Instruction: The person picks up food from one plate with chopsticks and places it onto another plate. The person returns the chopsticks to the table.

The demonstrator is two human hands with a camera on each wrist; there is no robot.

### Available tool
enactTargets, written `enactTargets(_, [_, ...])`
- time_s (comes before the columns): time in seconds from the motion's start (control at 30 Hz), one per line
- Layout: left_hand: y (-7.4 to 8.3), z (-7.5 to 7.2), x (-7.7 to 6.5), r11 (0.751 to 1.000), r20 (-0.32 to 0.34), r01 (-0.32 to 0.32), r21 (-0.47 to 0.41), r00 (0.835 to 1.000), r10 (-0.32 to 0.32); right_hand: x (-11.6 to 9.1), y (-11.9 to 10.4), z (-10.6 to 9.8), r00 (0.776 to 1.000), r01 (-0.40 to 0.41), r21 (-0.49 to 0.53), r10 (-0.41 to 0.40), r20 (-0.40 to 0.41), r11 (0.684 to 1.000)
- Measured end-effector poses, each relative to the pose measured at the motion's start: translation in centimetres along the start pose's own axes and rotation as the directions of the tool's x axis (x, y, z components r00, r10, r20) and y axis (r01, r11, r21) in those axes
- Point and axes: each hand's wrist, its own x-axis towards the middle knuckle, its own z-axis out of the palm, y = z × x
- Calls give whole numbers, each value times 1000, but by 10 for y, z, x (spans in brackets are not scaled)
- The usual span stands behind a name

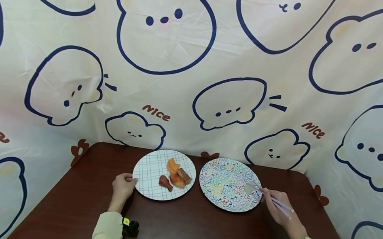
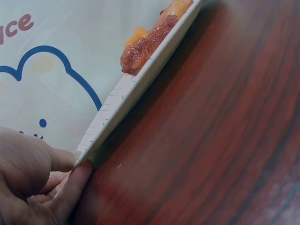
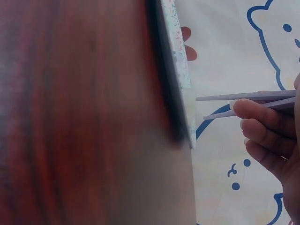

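My left hand (image 1: 123, 188) pinches the left rim of a white plate with a grid pattern (image 1: 149, 170); in the left wrist view the thumb lies over the rim and fingers beneath. On that plate sit a brown drumstick (image 1: 166, 183), a yellow-orange piece (image 1: 172, 166), a brown sausage-like piece (image 1: 184, 175) and a browned orange piece (image 1: 177, 181). A pair of pale purple chopsticks (image 3: 262, 96) is gripped in my right hand (image 1: 282, 214). Their tips, slightly apart, are right at a small pale piece (image 1: 249, 188) at the right side of a multicoloured speckled plate (image 1: 232, 170).
Both plates stand side by side near the back edge of a dark brown wooden table (image 1: 197, 234). A cream cloth printed with bear faces (image 1: 165, 46) hangs behind and along both sides. Each wrist carries a small black camera (image 1: 132, 228).
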Motion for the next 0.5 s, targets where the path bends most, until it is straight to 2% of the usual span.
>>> enactTargets(0.33, [-2,-2,0,1000,22,-12,-6,1000,12,-4,-6,2,999,-20,0,20,-38,1000])
enactTargets(0.5, [-3,-2,0,1000,26,-28,-7,999,28,-6,-6,2,988,-134,-4,133,-72,991])
